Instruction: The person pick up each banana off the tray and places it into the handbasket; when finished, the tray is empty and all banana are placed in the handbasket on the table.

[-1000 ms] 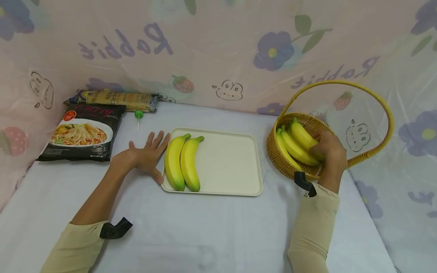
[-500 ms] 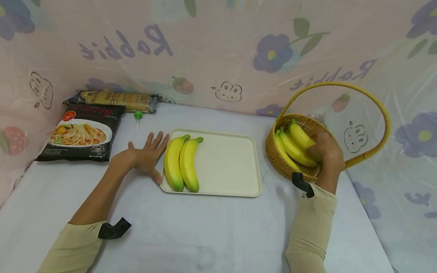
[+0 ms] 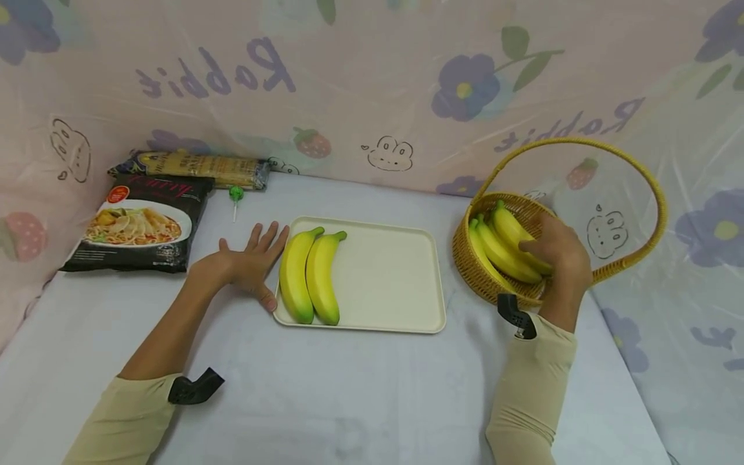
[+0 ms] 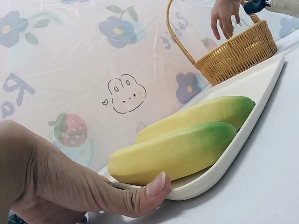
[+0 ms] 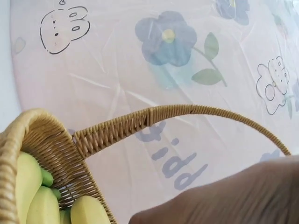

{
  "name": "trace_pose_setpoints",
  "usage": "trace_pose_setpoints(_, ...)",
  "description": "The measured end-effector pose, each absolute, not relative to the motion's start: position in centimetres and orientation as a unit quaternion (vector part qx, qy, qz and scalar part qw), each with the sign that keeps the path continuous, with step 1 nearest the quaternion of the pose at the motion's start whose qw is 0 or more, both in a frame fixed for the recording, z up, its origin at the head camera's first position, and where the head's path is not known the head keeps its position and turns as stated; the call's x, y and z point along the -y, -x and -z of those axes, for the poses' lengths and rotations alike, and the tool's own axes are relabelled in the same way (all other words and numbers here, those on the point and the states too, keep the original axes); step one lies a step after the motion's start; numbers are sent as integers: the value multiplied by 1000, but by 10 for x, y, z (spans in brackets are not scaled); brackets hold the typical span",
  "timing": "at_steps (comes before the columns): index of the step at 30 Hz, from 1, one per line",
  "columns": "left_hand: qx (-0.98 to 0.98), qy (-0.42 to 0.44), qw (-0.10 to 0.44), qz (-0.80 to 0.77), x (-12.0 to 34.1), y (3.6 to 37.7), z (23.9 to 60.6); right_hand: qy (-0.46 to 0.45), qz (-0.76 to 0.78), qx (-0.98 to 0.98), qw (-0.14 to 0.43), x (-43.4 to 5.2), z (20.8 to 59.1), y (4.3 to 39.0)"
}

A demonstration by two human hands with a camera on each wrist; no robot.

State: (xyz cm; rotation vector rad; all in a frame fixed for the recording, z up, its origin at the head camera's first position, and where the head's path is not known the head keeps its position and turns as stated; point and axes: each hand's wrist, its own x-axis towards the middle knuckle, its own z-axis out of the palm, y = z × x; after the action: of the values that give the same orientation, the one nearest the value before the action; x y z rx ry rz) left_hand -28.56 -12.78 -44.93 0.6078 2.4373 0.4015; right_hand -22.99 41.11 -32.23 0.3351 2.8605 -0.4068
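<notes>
right hand [image 3: 560,253] over woven basket [image 3: 469,271] | smooth curved bananas [image 3: 295,279] | round-cornered tray [image 3: 389,278]

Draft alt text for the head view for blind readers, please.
A person's right hand is over bananas in a wicker basket; the left hand is spread at the left edge of a cream tray bearing two bananas. Two food packets and a lollipop lie left of the tray.

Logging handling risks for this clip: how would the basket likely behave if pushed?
The basket looks light for its size but fairly stiff, given its tight weave. With bananas lying inside as ballast, it would probably slide before tipping.
</notes>
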Motion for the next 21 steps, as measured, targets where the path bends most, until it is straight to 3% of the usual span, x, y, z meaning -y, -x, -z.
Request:
trace_pose_setpoints(8,-914,-229,300,-151,124,281,440,-87,154,-978,113,-398,310,226)
trace_pose_setpoints(21,-915,-229,298,-143,127,285,447,9,191,-980,56,-363,297,222)
